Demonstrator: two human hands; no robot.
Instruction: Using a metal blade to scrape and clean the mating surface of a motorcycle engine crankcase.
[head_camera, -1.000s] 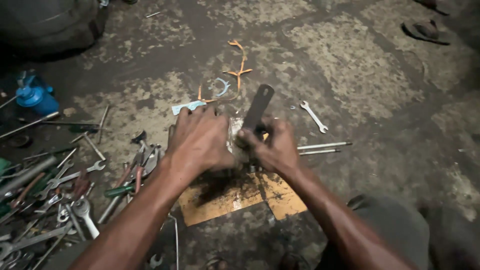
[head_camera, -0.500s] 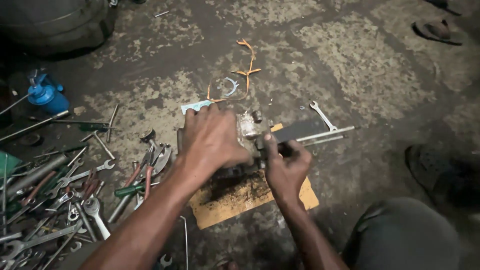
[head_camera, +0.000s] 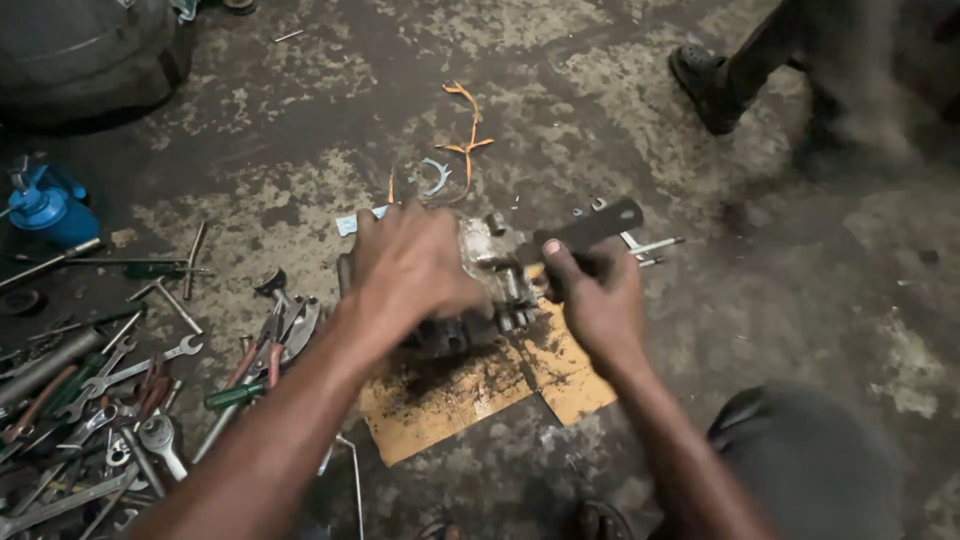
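Fingers of the left hand (head_camera: 415, 265) clamp over the greasy metal part (head_camera: 487, 290) on cardboard (head_camera: 470, 395) on the floor; right hand (head_camera: 598, 300) grips a dark flat tool (head_camera: 590, 228). Part probably heavy, rigid, slippery; hold its body.

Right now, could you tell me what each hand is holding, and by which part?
Right hand grips a flat dark metal bar by its lower end. Left hand presses on top of the greasy metal part.
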